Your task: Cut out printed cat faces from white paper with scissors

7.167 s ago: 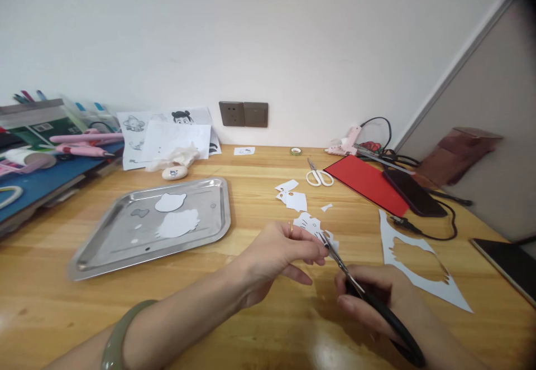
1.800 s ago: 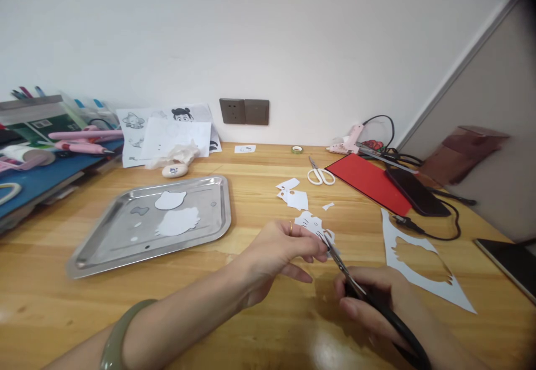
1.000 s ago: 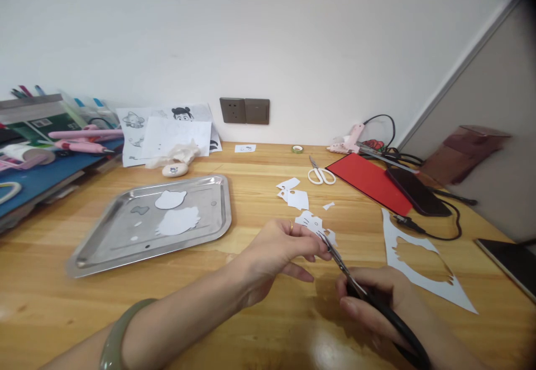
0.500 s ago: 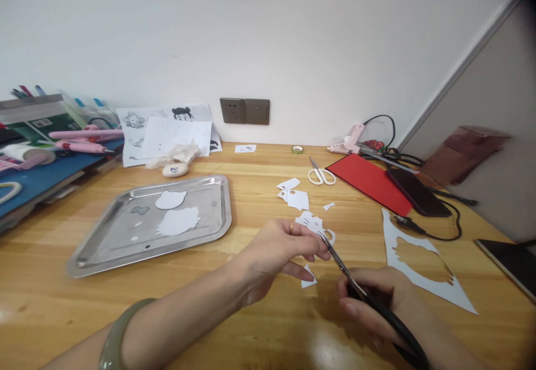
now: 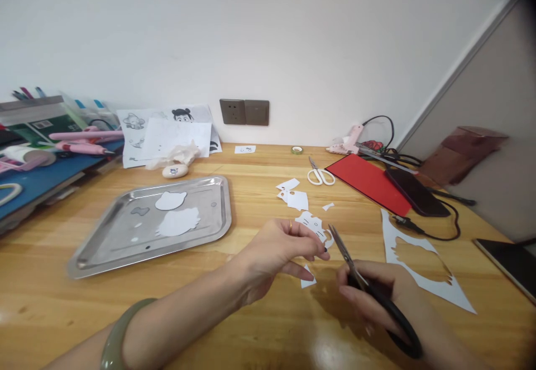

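My left hand [image 5: 288, 247], with a gold ring, is held over the table. Its thumb and forefinger are pinched on a tiny black piece [image 5: 325, 250], probably paper. My right hand [image 5: 377, 292] grips black-handled scissors [image 5: 350, 267]. Their blades point up and left, apart from the left fingertips, and look nearly closed. Just beyond the left fingers is a white cat-face paper cut-out [image 5: 307, 222] with drawn whiskers. A curved white scrap [image 5: 329, 240] shows beside it. Under the left thumb lies another white paper scrap [image 5: 307, 280], partly hidden.
On the left, a metal tray [image 5: 228, 214] holds white and grey cut-outs. Behind are paper scraps [image 5: 297, 200], white-handled scissors [image 5: 321, 177] and a tape roll [image 5: 297, 150]. To the right lie a red sheet [image 5: 368, 183], a phone [image 5: 414, 191], a cable plug and a cut-out paper remnant [image 5: 444, 292].
The scissors in my right hand have drawn back from the left fingertips, tips now to the right of them. The left hand has stayed nearly in place, and the black piece at its fingertips now shows.
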Demonstrator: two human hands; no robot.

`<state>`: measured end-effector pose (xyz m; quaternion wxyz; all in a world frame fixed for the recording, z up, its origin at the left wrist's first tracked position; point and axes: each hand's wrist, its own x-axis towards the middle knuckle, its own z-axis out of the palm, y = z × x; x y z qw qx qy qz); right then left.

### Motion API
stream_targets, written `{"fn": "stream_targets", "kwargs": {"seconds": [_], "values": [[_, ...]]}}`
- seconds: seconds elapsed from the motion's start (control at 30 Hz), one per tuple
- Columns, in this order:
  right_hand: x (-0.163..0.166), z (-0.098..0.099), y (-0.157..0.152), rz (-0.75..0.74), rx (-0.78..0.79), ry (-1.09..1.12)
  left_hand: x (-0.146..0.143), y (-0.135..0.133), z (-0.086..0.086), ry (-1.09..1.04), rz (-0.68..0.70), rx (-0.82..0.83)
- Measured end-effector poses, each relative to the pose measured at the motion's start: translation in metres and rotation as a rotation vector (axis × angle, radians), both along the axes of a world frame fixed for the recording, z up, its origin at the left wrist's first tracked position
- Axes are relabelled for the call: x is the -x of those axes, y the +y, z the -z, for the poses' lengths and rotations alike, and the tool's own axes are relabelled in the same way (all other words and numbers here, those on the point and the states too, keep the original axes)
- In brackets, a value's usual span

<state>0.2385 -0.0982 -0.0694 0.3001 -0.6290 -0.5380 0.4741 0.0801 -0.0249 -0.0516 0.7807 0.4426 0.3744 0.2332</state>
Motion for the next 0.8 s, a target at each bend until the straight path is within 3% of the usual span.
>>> {"fn": "stream_targets", "kwargs": {"seconds": [0.47, 0.8], "values": [[0.0011, 0.0071, 0.001, 0.031, -0.019, 0.022, 0.001, -0.0006, 0.0035, 0.002, 0.011, -0.025], [0.0033, 0.0012, 0.0053, 0.067, -0.095, 0.011, -0.0038, -0.0019, 0.0063, 0.04, 0.004, -0.021]]}}
